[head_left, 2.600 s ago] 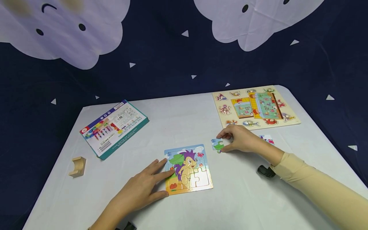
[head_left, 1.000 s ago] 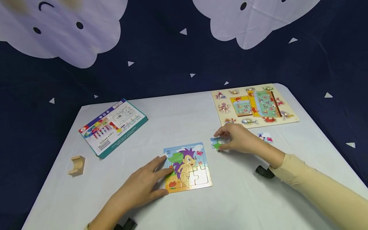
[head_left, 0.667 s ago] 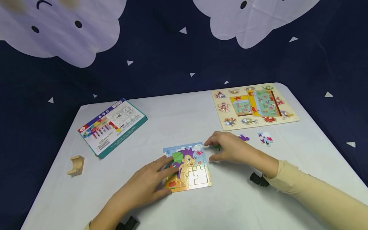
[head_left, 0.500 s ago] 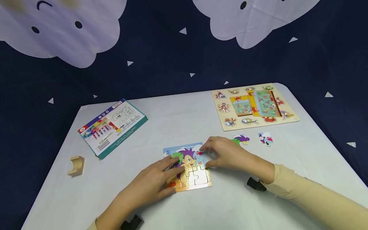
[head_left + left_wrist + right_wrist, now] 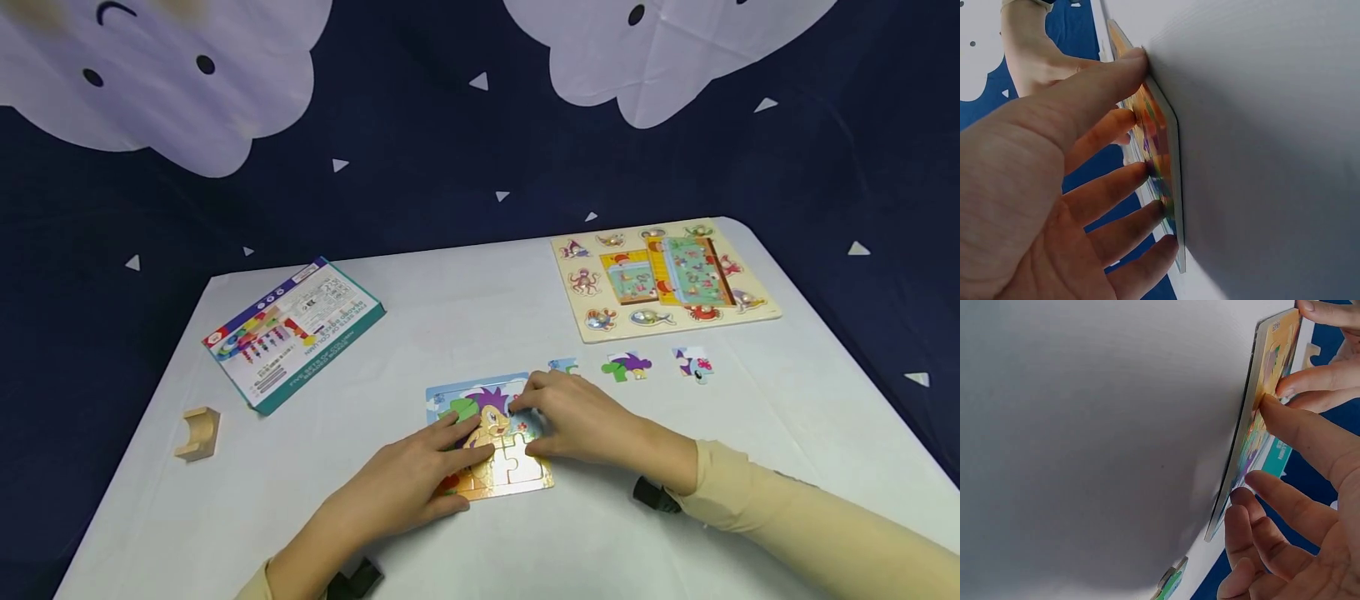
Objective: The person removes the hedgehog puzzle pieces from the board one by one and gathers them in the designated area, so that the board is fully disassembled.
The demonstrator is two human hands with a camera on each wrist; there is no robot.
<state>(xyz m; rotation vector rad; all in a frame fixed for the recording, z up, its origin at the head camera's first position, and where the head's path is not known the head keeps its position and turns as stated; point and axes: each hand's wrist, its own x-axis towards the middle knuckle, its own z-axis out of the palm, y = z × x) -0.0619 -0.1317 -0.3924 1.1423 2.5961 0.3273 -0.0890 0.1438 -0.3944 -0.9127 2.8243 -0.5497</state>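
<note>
1. Backdrop, dark navy fabric with white triangles and big pale clouds [image 5: 420, 125], standing behind everything.
2. Table under a smooth white cover [image 5: 450, 317]; all items below lie on it or on one another.
3. Pale rectangular board printed with sea creatures [image 5: 626, 332], far right of the table.
4. White printed carton with teal sides and a navy edge [image 5: 345, 292], far left, lying flat at a slant.
5. Square cardboard jigsaw puzzle of a purple-haired hedgehog [image 5: 493, 412], flat at front centre between the hands. Pale patch at its lower right: glare or bare backing, cannot tell.
6. Left hand [image 5: 412, 471]: fingers nearly straight and spread, tips resting on the puzzle's left side and middle; thumb on the near edge. Grips nothing.
7. Right hand [image 5: 577, 421]: thumb and forefinger well parted, other fingers bent. Thumb touches the puzzle's right side; forefinger reaches over the picture. Nothing seen pinched between.
8. 2 yellow-bordered rectangular cards [image 5: 693, 271], overlapping, on the sea-creature board.
9. Light wooden block with a rounded notch [image 5: 198, 433], left, well apart from the puzzle.
10. 3 loose jigsaw pieces in a row near the board's front edge: blue, partly hidden by the right hand [image 5: 562, 365]; green and purple [image 5: 626, 367]; purple, white and pale blue [image 5: 693, 365].
</note>
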